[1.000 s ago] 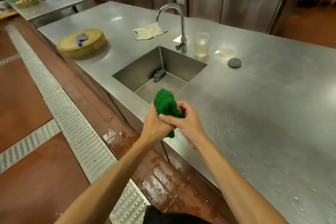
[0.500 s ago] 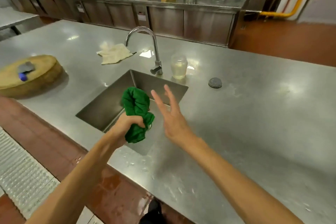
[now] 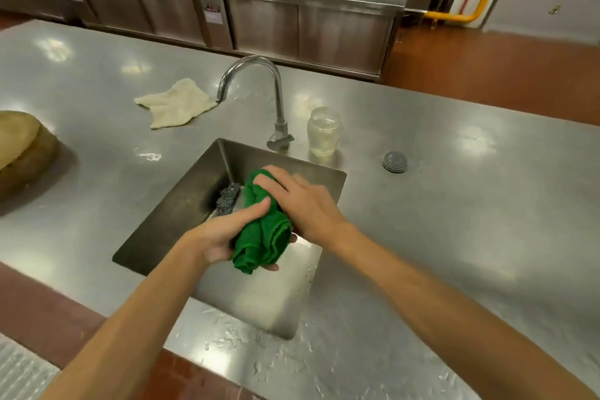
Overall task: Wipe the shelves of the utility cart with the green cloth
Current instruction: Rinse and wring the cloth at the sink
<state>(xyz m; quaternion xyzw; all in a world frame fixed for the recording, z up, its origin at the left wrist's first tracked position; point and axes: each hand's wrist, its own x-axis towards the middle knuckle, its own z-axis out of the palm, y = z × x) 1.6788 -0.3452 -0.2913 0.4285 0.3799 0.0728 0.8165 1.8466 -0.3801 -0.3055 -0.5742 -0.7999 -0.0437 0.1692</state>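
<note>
While 2 hands [image 3: 227,237] [image 3: 305,204] grip the green cloth [image 3: 263,237], wet steel counter [image 3: 454,237] surrounds the sink [image 3: 181,217].

The bench [image 3: 454,191] is brushed steel, smooth and softly glossy, beaded with water near its front edge. The sink [image 3: 181,214] is duller steel. The green cloth [image 3: 263,237] looks like nubby terry. The faucet [image 3: 279,97] is polished metal, and the jar [image 3: 324,131] is cloudy glass.
</note>
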